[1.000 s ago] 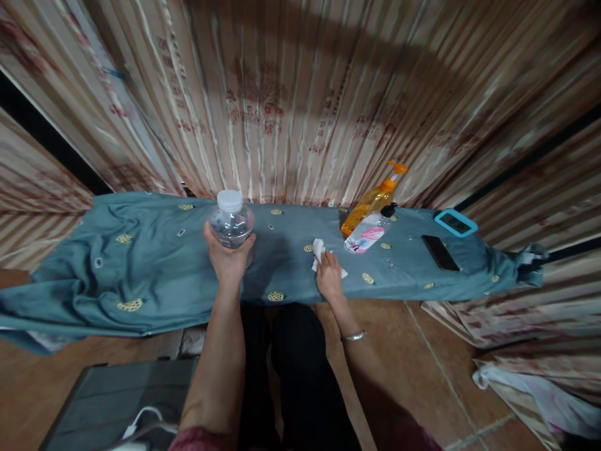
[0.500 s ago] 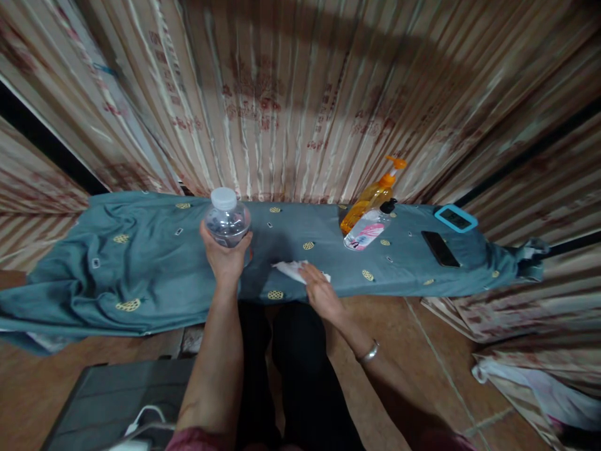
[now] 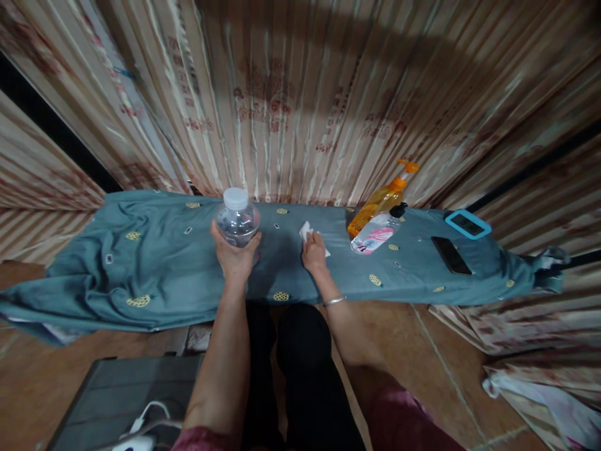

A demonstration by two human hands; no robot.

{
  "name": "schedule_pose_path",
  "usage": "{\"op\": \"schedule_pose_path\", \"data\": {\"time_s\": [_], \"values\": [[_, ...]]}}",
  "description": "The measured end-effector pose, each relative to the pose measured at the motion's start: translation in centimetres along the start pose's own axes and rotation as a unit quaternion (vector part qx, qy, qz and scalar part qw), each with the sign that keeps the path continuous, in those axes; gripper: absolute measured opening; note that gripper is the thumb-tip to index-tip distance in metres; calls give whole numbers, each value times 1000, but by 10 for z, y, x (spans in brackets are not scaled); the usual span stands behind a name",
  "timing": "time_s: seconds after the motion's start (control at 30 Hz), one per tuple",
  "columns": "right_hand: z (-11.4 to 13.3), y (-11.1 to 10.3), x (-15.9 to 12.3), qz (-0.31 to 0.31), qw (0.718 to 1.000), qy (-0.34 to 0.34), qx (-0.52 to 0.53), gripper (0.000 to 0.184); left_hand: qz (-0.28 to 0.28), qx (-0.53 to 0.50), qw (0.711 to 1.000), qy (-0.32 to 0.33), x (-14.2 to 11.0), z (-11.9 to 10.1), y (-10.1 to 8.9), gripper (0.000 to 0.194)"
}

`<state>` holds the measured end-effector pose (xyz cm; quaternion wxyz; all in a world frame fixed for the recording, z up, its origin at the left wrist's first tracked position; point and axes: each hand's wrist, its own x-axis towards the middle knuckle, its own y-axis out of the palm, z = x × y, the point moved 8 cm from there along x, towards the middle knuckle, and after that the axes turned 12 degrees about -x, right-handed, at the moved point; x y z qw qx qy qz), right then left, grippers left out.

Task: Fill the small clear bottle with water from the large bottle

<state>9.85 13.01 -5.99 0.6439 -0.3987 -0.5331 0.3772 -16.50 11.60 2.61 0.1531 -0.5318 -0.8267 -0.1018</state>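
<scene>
My left hand (image 3: 235, 255) is wrapped round a clear plastic bottle (image 3: 237, 219) with a white cap, held upright just above the teal cloth-covered table (image 3: 154, 263). My right hand (image 3: 313, 250) presses a white tissue (image 3: 307, 232) flat against the cloth toward the table's far side, fingers bent over it. A bracelet sits on that wrist.
An orange pump bottle (image 3: 382, 197) and a clear pump bottle with a pink label (image 3: 375, 235) stand to the right. Further right lie a black phone (image 3: 451, 255) and a blue-cased device (image 3: 467, 223). A striped curtain hangs behind. A grey box (image 3: 126, 401) sits on the floor at lower left.
My right hand has slid the tissue from the table's near edge up toward the far side. The bottle in my left hand has stayed about where it was.
</scene>
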Motion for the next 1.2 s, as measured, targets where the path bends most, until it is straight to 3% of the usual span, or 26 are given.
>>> {"op": "schedule_pose_path", "data": {"time_s": [0.13,0.23,0.33,0.53,0.63,0.73,0.87,0.97,1.03,1.1,1.2], "values": [[70,15,8,22,996,-88,10,42,-19,3,999,-35,-1,0,-2,108],[88,17,10,42,990,-137,14,41,-21,3,999,-35,-2,-2,-3,109],[60,11,24,59,989,-136,5,40,-18,0,999,-36,-3,-3,-3,109],[-52,-14,47,62,997,-25,-48,42,-17,0,999,-45,-3,-4,-2,107],[-72,-20,50,61,996,15,-63,42,-15,6,999,-43,-2,-4,0,108],[-48,-13,56,63,996,14,-58,40,-16,7,999,-40,-2,-4,0,107],[31,0,53,67,996,-57,-22,42,-24,5,999,-27,-2,-6,0,105],[91,1,26,74,987,-145,14,40,-27,-7,999,-18,-2,-10,0,104],[113,-4,-2,77,976,-200,35,40,-31,-17,999,-16,-2,-12,-1,103],[110,-13,-30,80,969,-230,45,40,-32,-28,999,-10,-1,-14,-3,103],[60,-34,-64,80,971,-220,38,41,-33,-34,999,3,1,-18,-8,103]]}}
